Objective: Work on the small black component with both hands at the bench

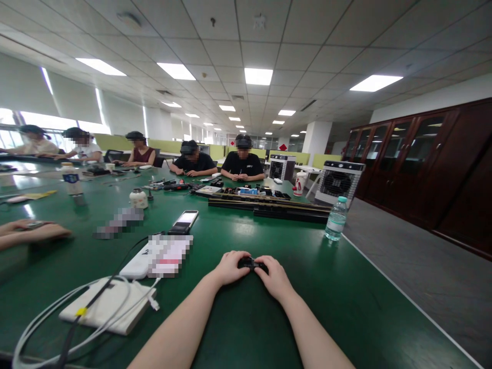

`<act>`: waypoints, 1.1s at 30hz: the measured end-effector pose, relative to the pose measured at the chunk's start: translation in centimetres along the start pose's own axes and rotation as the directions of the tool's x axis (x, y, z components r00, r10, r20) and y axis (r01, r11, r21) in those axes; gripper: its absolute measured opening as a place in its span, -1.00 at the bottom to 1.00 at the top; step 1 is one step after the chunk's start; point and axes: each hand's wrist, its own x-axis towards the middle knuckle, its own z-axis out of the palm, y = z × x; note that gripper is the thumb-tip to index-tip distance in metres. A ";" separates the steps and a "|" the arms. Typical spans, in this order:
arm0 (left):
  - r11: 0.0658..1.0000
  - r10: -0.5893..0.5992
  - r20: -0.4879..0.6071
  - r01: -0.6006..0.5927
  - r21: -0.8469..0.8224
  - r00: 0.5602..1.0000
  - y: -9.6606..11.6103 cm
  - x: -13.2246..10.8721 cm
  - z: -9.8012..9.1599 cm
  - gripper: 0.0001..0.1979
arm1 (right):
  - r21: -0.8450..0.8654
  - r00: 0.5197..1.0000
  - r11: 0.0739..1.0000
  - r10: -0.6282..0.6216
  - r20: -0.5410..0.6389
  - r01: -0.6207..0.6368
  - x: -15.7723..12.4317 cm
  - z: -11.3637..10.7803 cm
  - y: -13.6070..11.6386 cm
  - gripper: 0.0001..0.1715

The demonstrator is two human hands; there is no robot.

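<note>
Both of my forearms reach forward over the green table (246, 318). Between my hands is a small dark object (251, 263), black with some shiny detail; its exact kind is too small to make out. From the left, my left hand (232, 267) grips one end with thumb and fingers. My right hand (273, 277) pinches the other end, its thumb toward the middle. The object is held low, at or just above the tabletop; I cannot tell whether it touches. Fingers hide both of its ends.
Beyond my hands lie long black rails (292, 212). A water bottle (336, 219) stands near the right edge. To the left are a phone (183, 221), a white power bank (138, 262), a cream box (130, 320) under cables, and another person's hand (42, 231). Several people sit across.
</note>
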 end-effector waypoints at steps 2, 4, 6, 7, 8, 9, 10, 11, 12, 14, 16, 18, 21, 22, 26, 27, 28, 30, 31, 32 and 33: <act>1.000 0.002 0.001 -0.002 0.000 1.000 0.0 0.0 0.0 -0.59 | 0.010 1.000 1.000 0.007 -0.005 -0.007 0.0 0.0 0.1 -0.74; 1.000 -0.002 0.005 0.002 0.002 1.000 0.1 0.0 0.0 -0.59 | 0.027 1.000 1.000 0.015 -0.013 -0.015 0.1 0.1 0.3 -0.73; 1.000 -0.005 0.009 0.005 0.001 1.000 0.1 0.0 -0.1 -0.59 | 0.048 1.000 0.999 0.024 -0.021 -0.023 0.2 0.2 0.4 -0.73; 1.000 -0.006 0.009 0.006 -0.001 1.000 0.2 0.0 -0.1 -0.59 | 0.062 0.999 0.998 0.029 -0.027 -0.028 0.2 0.2 0.4 -0.73; 1.000 -0.006 0.009 0.006 -0.002 1.000 0.2 0.0 -0.2 -0.59 | 0.077 0.999 0.996 0.036 -0.036 -0.033 0.3 0.2 0.4 -0.74; 1.000 -0.007 0.008 0.007 -0.001 1.000 0.3 0.0 -0.2 -0.59 | 0.095 0.998 0.995 0.044 -0.047 -0.040 0.3 0.2 0.4 -0.74; 1.000 -0.008 0.007 0.008 0.000 1.000 0.3 0.0 -0.3 -0.60 | 0.115 0.997 0.992 0.053 -0.059 -0.046 0.3 0.2 0.4 -0.74; 1.000 -0.010 0.007 0.010 0.001 1.000 0.4 -0.1 -0.3 -0.60 | 0.135 0.995 0.989 0.064 -0.073 -0.054 0.3 0.2 0.3 -0.74; 1.000 -0.013 0.009 0.013 0.001 1.000 0.5 -0.1 -0.4 -0.60 | 0.156 0.993 0.986 0.077 -0.087 -0.063 0.3 0.1 0.3 -0.74; 1.000 -0.022 0.014 0.022 0.003 1.000 0.7 -0.2 -0.5 -0.60 | 0.197 0.988 0.976 0.114 -0.104 -0.092 0.3 0.0 0.3 -0.73; 1.000 -0.031 0.017 0.031 0.005 0.999 0.8 -0.2 -0.6 -0.59 | 0.242 0.982 0.963 0.151 -0.110 -0.121 0.3 0.0 0.6 -0.72; 0.999 -0.034 0.019 0.034 0.006 0.999 0.9 -0.2 -0.6 -0.59 | 0.290 0.979 0.947 0.173 -0.112 -0.135 0.4 0.0 0.9 -0.70; 1.000 -0.030 0.020 0.030 0.004 0.999 0.8 -0.1 -0.5 -0.59 | 0.360 0.974 0.924 0.187 -0.128 -0.130 0.6 0.1 1.5 -0.68; 1.000 -0.028 0.019 0.028 0.003 0.999 0.7 -0.1 -0.5 -0.59 | 0.380 0.971 0.916 0.193 -0.138 -0.128 0.6 0.2 1.6 -0.68; 1.000 -0.026 0.013 0.026 0.001 1.000 0.6 -0.1 -0.4 -0.59 | 0.441 0.959 0.889 0.221 -0.177 -0.123 0.7 0.3 2.0 -0.67; 1.000 -0.026 0.014 0.026 0.002 1.000 0.6 -0.1 -0.4 -0.59 | 0.459 0.957 0.880 0.226 -0.181 -0.121 0.8 0.3 2.0 -0.67; 1.000 -0.027 0.015 0.027 0.002 1.000 0.6 -0.1 -0.4 -0.59 | 0.477 0.956 0.871 0.229 -0.185 -0.117 0.8 0.3 2.1 -0.67; 0.999 -0.034 0.019 0.034 0.004 0.999 0.7 -0.2 -0.5 -0.59 | 0.516 0.950 0.849 0.242 -0.196 -0.110 0.9 0.3 2.2 -0.66; 0.999 -0.039 0.023 0.039 0.005 0.999 0.8 -0.2 -0.6 -0.58 | 0.536 0.945 0.837 0.255 -0.205 -0.109 0.9 0.3 2.2 -0.66; 0.999 -0.044 0.027 0.044 0.005 0.999 0.8 -0.2 -0.6 -0.57 | 0.556 0.938 0.824 0.272 -0.216 -0.111 1.0 0.3 2.3 -0.65; 0.999 -0.049 0.031 0.048 0.005 0.998 0.9 -0.2 -0.7 -0.57 | 0.576 0.929 0.810 0.293 -0.227 -0.115 1.0 0.2 2.3 -0.65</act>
